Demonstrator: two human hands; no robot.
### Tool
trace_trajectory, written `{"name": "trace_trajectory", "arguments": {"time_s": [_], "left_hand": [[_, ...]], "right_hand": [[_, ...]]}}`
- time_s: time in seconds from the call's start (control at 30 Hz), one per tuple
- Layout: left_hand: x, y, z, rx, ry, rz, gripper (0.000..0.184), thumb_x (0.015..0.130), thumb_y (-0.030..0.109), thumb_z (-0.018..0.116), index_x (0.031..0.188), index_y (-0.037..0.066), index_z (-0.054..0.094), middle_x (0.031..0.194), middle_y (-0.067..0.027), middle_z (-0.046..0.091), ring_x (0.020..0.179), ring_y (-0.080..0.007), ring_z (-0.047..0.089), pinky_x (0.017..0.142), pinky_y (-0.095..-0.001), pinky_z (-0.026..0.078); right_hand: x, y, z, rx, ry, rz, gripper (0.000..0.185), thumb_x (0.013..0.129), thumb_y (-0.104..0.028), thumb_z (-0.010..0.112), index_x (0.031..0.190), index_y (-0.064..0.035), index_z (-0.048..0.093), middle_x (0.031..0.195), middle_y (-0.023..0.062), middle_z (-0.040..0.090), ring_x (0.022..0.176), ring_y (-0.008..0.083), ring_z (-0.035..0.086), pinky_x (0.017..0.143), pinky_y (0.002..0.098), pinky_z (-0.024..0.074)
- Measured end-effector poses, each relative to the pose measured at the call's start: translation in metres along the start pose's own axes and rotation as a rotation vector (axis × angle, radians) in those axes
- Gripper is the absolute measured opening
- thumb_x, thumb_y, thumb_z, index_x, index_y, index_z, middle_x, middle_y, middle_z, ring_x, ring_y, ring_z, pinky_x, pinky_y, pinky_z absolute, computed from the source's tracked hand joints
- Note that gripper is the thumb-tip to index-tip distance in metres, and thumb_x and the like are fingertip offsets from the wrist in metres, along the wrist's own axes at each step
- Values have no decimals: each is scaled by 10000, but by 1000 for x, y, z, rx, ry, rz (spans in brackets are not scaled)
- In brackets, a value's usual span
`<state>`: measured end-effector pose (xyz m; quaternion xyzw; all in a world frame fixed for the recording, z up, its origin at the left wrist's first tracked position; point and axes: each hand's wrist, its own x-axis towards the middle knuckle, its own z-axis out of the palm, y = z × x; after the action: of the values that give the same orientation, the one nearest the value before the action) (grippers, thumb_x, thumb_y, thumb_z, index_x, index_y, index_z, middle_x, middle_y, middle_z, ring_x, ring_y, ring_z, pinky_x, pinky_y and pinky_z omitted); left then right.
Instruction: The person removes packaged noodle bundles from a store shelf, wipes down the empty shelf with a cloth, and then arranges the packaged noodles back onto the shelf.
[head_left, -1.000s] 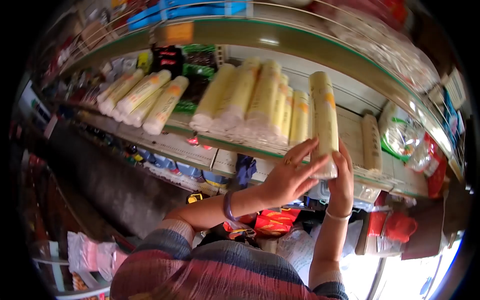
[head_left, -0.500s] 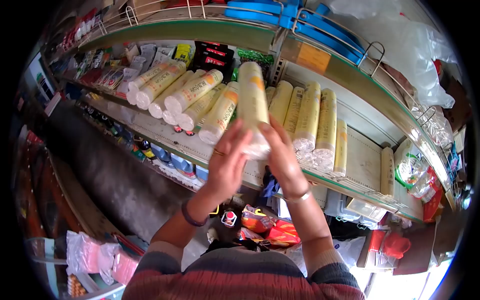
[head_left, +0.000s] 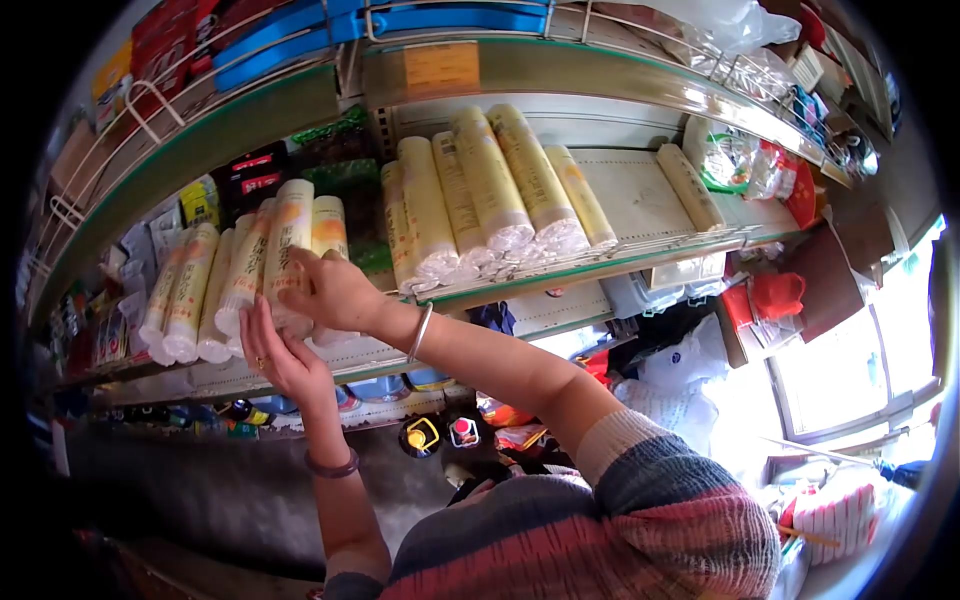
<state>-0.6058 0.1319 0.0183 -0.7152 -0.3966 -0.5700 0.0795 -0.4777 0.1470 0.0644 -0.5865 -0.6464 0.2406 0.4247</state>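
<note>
My right hand [head_left: 338, 292], with a silver bangle at its wrist, rests over the front part of a yellow paper-wrapped noodle pack [head_left: 290, 220]. Its fingers curl across the printed side of this cylinder. Below, my left hand [head_left: 290, 362] has its fingers stretched upward and held together against the lower ends of the packs; a ring and a dark bangle show on it. Several similar packs [head_left: 190, 295] lean side by side to the left. One more pack [head_left: 328, 228] stands just right of the held one, partly hidden by my right hand.
Another stack of noodle packs [head_left: 490, 190] lies on the shelf [head_left: 640, 190] to the right, with a single pack [head_left: 690, 187] farther along. Overhead runs an upper shelf edge [head_left: 560, 65] with a wire rail. Bottles [head_left: 420, 436] stand on the floor below.
The noodle pack has gone from midair between both hands to the left group on the shelf. My right arm now reaches across to the left, and the view has shifted right.
</note>
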Motion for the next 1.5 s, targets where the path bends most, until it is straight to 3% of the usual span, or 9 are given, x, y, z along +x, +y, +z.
{"name": "trace_trajectory", "arguments": {"time_s": [0.3,0.47,0.6,0.8,0.87,1.0,1.2,1.37,1.5], "left_hand": [[-5,4,15,4,47,28,471,805,-54,435,1266,5,511,1287,-147,513,1263,-359,403,1054,-474,288],[-6,22,8,53,76,-20,477,815,-47,491,1290,-8,481,1324,-180,451,1278,-361,378,1050,-471,296],[-6,63,5,39,118,114,404,872,11,501,1274,-31,475,1316,-198,439,1261,-370,384,1038,-476,304],[-39,181,55,-522,-198,351,363,845,25,513,1202,-43,526,1245,-187,512,1205,-333,447,1008,-434,371],[-35,238,76,-484,-464,395,362,811,6,532,1170,-32,563,1236,-187,516,1135,-341,499,968,-420,398],[-44,301,147,-300,-614,509,363,789,69,613,1133,-40,566,1201,-149,534,1110,-312,508,1014,-433,357],[-56,335,202,-46,-762,632,310,808,131,579,1060,-49,601,992,-155,631,1054,-305,549,1018,-437,357],[-61,341,214,-54,-867,475,308,811,142,607,1081,-6,591,1047,-164,618,1005,-316,579,993,-424,384],[-51,354,215,-198,-836,352,346,815,121,607,1134,-4,557,1150,-188,567,1038,-351,556,967,-413,409]], "right_hand": [[-21,26,-2,-51,218,-393,453,771,-194,650,1160,18,559,958,218,592,828,359,606,753,399,512],[-86,12,-84,207,205,-409,329,759,-10,629,1086,13,603,988,159,591,862,294,624,754,363,522],[-122,45,-182,-94,471,-537,257,768,46,628,1022,10,635,925,128,637,831,228,650,715,283,529],[-147,147,-295,-241,778,16,259,820,-39,623,1071,27,622,955,144,646,848,193,657,717,281,532],[-150,194,-312,-457,598,200,367,831,-231,613,1125,-12,597,989,182,644,916,283,643,774,367,522],[-149,244,-325,-589,281,486,495,811,-446,562,1111,-55,596,1012,209,638,952,360,619,824,447,496],[-134,244,-332,-448,100,514,651,716,-486,624,1108,29,563,1046,224,639,969,367,625,827,416,503],[-124,266,-336,-406,111,458,735,704,-491,652,1147,79,517,1025,264,627,961,385,624,816,422,501],[-122,280,-335,-85,232,473,688,753,-444,641,1216,45,503,972,190,649,863,290,650,718,368,520]]}}
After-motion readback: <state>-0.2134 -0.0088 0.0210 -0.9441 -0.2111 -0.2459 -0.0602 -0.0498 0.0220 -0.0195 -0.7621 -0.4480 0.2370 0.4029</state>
